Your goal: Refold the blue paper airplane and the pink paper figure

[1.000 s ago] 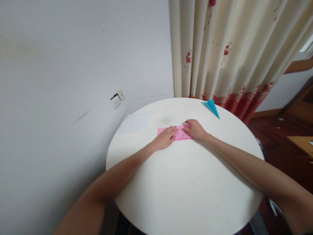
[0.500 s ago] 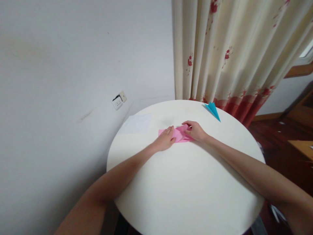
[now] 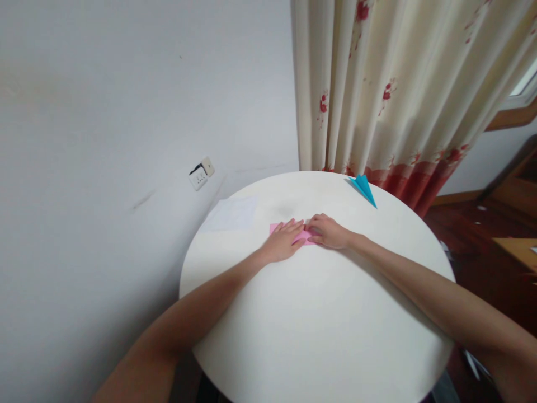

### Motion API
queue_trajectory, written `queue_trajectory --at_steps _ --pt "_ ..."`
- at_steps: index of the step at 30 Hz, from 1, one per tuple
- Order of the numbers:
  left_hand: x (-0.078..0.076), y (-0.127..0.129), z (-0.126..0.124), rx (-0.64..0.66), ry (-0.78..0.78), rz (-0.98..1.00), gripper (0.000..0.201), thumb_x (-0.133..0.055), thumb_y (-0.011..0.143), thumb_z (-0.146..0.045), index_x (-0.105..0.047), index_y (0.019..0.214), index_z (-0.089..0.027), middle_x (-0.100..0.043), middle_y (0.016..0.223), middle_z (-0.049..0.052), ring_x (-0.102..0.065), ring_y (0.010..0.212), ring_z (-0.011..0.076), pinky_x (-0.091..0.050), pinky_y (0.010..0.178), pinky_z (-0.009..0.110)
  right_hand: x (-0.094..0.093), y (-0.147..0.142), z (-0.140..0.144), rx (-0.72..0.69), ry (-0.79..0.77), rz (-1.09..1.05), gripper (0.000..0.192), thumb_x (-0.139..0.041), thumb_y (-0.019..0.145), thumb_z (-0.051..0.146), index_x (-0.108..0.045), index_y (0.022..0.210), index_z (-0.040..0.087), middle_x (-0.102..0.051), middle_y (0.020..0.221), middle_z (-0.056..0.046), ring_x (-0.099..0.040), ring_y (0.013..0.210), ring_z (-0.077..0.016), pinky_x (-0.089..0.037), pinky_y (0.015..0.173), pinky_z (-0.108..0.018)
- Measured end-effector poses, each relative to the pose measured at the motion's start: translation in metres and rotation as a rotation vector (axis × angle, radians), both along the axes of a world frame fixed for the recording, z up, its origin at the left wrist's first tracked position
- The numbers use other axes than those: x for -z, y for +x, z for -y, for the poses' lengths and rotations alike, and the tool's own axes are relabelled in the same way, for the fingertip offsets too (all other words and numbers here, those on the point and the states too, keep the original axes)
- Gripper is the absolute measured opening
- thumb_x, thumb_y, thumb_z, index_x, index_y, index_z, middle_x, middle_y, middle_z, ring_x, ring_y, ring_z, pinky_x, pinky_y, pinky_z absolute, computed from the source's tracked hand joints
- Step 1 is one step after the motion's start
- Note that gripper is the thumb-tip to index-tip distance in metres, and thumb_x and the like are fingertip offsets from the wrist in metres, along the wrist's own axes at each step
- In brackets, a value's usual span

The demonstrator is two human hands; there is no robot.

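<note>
A sheet of pink paper [image 3: 300, 237], partly folded, lies on the white round table [image 3: 319, 319] and is mostly covered by my hands. My left hand [image 3: 283, 240] rests flat across its left part with the fingers spread, pressing it down. Over the paper's right end, my right hand [image 3: 329, 231] is curled, its thumb and fingertips on the paper close to my left fingertips. That right end is hidden under the hand.
A blue folded paper plane [image 3: 364, 190] lies at the table's far right edge. White paper sheets [image 3: 230, 214] are at the far left. A wall with a socket [image 3: 198, 178] borders the left; a floral curtain [image 3: 377, 112] hangs behind.
My right hand has moved left toward my left hand, bringing the paper's raised right flap over and down. My left fingers have spread more on the paper.
</note>
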State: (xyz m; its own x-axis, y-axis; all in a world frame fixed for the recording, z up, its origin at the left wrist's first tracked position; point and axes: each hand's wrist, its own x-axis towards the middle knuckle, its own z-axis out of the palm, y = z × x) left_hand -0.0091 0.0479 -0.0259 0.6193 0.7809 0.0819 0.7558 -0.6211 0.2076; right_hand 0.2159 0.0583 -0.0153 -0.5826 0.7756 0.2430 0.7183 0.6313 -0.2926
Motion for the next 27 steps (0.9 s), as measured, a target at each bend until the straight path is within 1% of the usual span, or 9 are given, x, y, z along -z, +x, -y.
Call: queue_trajectory --at_steps 2,4,7,10,13,17,20,24,27 --pt "0.002 0.0 0.0 -0.006 -0.005 -0.031 0.063 -0.026 0.102 -0.055 -0.024 0.157 -0.024 -0.024 0.163 0.003 -0.016 0.152 0.0232 -0.015 0.123 0.05 0.005 0.004 -0.003 0.043 -0.036 0.05 0.058 -0.065 0.087 0.052 -0.059 0.135 0.021 -0.055 0.141 -0.016 -0.049 0.129 -0.0312 -0.041 0.105 -0.047" --pt "0.003 0.0 0.0 -0.018 -0.007 -0.053 0.065 -0.026 0.101 -0.057 -0.023 0.157 -0.025 -0.021 0.164 0.002 -0.014 0.153 0.0233 -0.014 0.123 0.049 0.006 0.009 -0.006 0.084 -0.126 0.101 0.078 -0.059 0.086 0.065 -0.043 0.149 0.021 -0.038 0.156 -0.018 -0.032 0.143 -0.0352 -0.03 0.112 -0.057" --pt "0.003 0.0 -0.002 -0.029 -0.01 -0.082 0.066 -0.025 0.101 -0.058 -0.022 0.157 -0.025 -0.017 0.165 0.001 -0.012 0.153 0.0237 -0.012 0.123 0.051 0.002 0.019 -0.01 0.127 -0.281 0.19 0.095 -0.052 0.083 0.075 -0.028 0.157 0.021 -0.017 0.164 -0.016 -0.012 0.151 -0.0355 -0.013 0.118 -0.06" --pt "0.001 0.001 -0.002 -0.031 -0.018 -0.106 0.066 -0.025 0.101 -0.057 -0.021 0.158 -0.023 -0.014 0.165 0.002 -0.01 0.153 0.0242 -0.011 0.123 0.052 -0.004 0.027 -0.012 0.126 -0.354 0.237 0.103 -0.053 0.079 0.078 -0.021 0.159 0.021 -0.007 0.166 -0.014 -0.003 0.152 -0.035 -0.007 0.119 -0.059" --pt "0.0 0.001 0.0 -0.011 -0.025 -0.127 0.062 -0.022 0.102 -0.054 -0.021 0.158 -0.026 -0.012 0.166 0.001 -0.009 0.154 0.0249 -0.01 0.122 0.055 -0.004 0.027 -0.012 0.143 -0.341 0.237 0.099 -0.05 0.083 0.076 -0.021 0.159 0.021 -0.007 0.166 -0.014 -0.003 0.152 -0.0339 -0.007 0.12 -0.058" --pt "-0.002 0.002 0.001 0.042 -0.019 -0.14 0.057 -0.019 0.104 -0.049 -0.022 0.157 -0.031 -0.013 0.166 -0.001 -0.009 0.153 0.025 -0.009 0.121 0.058 0.006 0.016 -0.009 0.218 -0.228 0.202 0.077 -0.037 0.095 0.064 -0.028 0.157 0.02 -0.015 0.165 -0.015 -0.01 0.152 -0.0338 -0.009 0.118 -0.062" --pt "-0.003 0.001 0.001 0.073 -0.016 -0.14 0.054 -0.018 0.104 -0.048 -0.024 0.156 -0.033 -0.017 0.165 -0.003 -0.009 0.153 0.0249 -0.008 0.121 0.058 0.011 0.007 -0.008 0.252 -0.149 0.183 0.065 -0.03 0.1 0.056 -0.034 0.154 0.02 -0.021 0.164 -0.015 -0.016 0.151 -0.0342 -0.013 0.116 -0.065" --pt "-0.003 0.002 0.0 0.145 -0.007 -0.111 0.057 -0.018 0.105 -0.046 -0.022 0.157 -0.025 -0.02 0.165 0.002 -0.011 0.153 0.0198 -0.007 0.124 0.046 0.013 0.006 -0.009 0.251 -0.136 0.198 0.06 -0.028 0.101 0.05 -0.035 0.153 0.02 -0.022 0.163 -0.015 -0.017 0.15 -0.0351 -0.016 0.115 -0.065" --pt "-0.002 0.002 -0.001 0.143 -0.017 -0.097 0.059 -0.019 0.104 -0.046 -0.021 0.158 -0.02 -0.019 0.165 0.005 -0.013 0.153 0.0177 -0.009 0.124 0.039 0.013 0.009 -0.012 0.226 -0.154 0.207 0.06 -0.029 0.101 0.049 -0.033 0.155 0.021 -0.02 0.164 -0.015 -0.016 0.15 -0.0352 -0.015 0.115 -0.066"
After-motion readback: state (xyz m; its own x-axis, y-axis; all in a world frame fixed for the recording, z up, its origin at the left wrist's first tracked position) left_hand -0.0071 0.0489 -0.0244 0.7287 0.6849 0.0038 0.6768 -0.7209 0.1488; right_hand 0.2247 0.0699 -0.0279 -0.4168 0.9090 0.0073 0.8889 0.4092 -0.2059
